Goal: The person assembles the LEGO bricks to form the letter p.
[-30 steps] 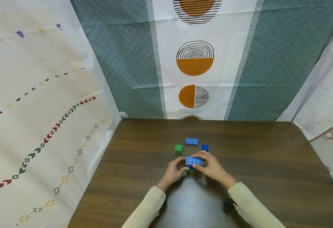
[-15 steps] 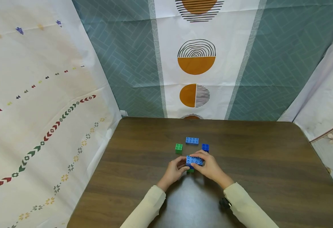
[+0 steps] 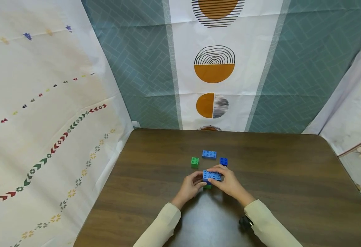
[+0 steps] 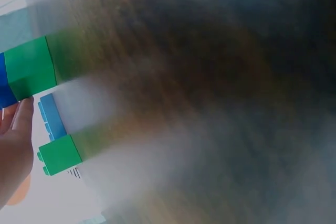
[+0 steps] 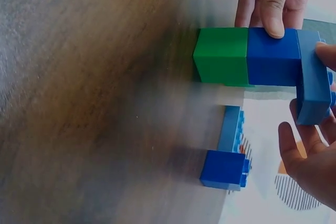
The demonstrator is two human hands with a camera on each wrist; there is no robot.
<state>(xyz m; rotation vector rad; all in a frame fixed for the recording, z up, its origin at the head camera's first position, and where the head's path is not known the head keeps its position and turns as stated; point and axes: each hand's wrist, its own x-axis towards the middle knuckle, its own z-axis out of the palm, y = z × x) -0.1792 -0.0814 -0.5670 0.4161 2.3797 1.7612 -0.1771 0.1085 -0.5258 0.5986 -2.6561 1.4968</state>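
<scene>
Near the middle of the table a small stack of toy building bricks stands between both hands. At its base is a green brick point(image 5: 221, 56), then a dark blue brick point(image 5: 273, 57), with a longer light blue brick point(image 3: 212, 176) on top. That top brick overhangs the stack toward the right hand. My left hand point(image 3: 189, 188) grips the dark blue brick from the left, its thumb on the near face. With thumb and fingers, my right hand point(image 3: 229, 181) pinches the light blue brick from the right.
Behind the stack lie a loose green brick point(image 3: 194, 162), a long light blue brick point(image 3: 209, 154) and a small dark blue brick point(image 3: 224, 161), the last close beyond the right hand's fingers. Patterned cloths point(image 3: 143, 68) hang at the brown table's point(image 3: 276, 164) back and sides.
The right forearm and wrist have shifted slightly left. Both hands keep their grip on the stack, and the loose bricks stay in place on the table.
</scene>
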